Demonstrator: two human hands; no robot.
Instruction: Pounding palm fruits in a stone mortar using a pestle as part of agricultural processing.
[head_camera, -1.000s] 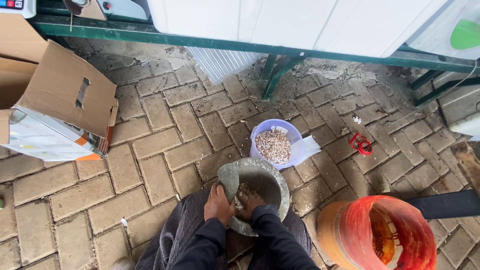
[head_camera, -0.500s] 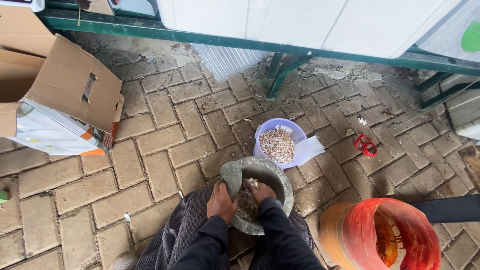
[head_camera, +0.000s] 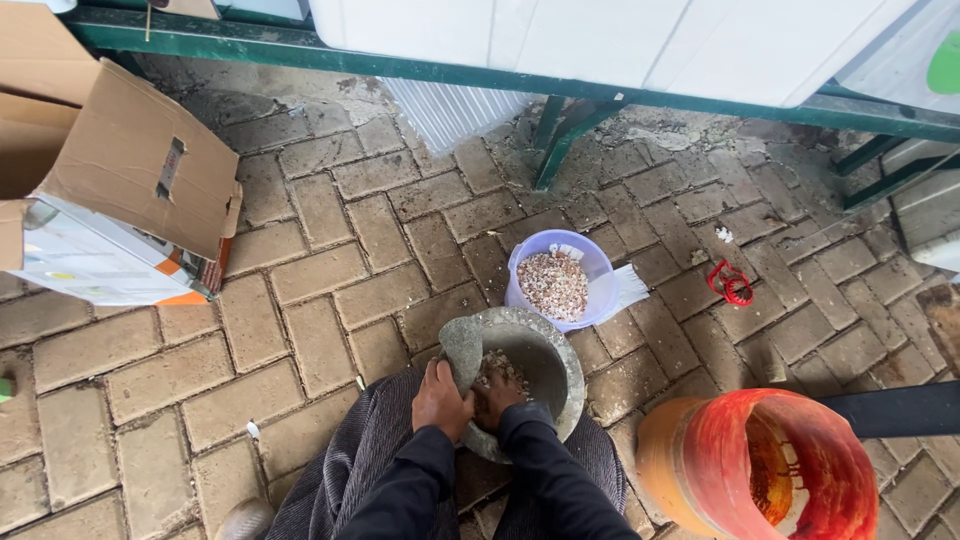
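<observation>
A grey stone mortar (head_camera: 555, 345) sits between my knees on the brick floor, with pale crushed bits inside. My left hand (head_camera: 441, 400) grips a grey stone pestle (head_camera: 461, 350) that leans on the mortar's left rim. My right hand (head_camera: 497, 398) reaches into the bowl, its fingers down among the crushed bits; whether it grips anything is hidden. Just beyond the mortar stands a pale purple plastic tub (head_camera: 522, 265) filled with small beige and brown pieces.
An orange bucket (head_camera: 760, 470) with a red liner stands at my right. An open cardboard box (head_camera: 110, 190) lies at left. A green metal bench frame (head_camera: 560, 140) runs along the top. A red band (head_camera: 732, 283) lies on the bricks at right.
The view has dropped and shifted slightly. My hands stay at the mortar, with the right hand a little deeper in the bowl.
</observation>
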